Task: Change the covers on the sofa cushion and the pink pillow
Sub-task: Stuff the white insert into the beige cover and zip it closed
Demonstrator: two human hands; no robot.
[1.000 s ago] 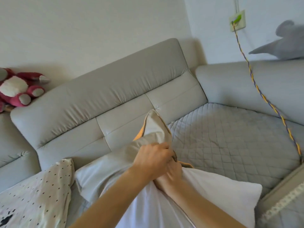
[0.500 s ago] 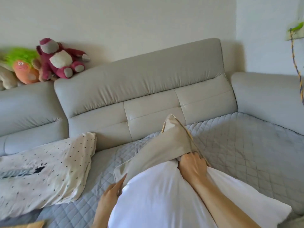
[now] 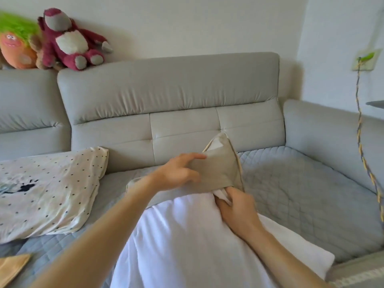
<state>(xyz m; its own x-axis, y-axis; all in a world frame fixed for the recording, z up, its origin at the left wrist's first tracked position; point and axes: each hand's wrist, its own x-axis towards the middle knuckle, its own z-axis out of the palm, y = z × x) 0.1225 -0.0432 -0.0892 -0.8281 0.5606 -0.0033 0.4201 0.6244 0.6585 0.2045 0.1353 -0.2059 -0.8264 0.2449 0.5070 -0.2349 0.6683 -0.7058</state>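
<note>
A white cushion insert lies across the quilted sofa seat in front of me. A beige cover with pale piping sits over its far corner only. My left hand rests on the cover's near side, fingers stretched out along the cloth. My right hand pinches the white insert at the cover's open edge, fingertips tucked under the beige cloth. A cream pillow with black dots lies on the seat to the left.
The grey sofa backrest runs behind the cushion, with an armrest at the right. Plush toys sit on top at the left. A braided cable hangs from a wall socket. An orange cloth lies at the lower left.
My left hand has come up from the cushion's left side onto the beige cover. My right hand stays at the cover's opening. The view has shifted slightly.
</note>
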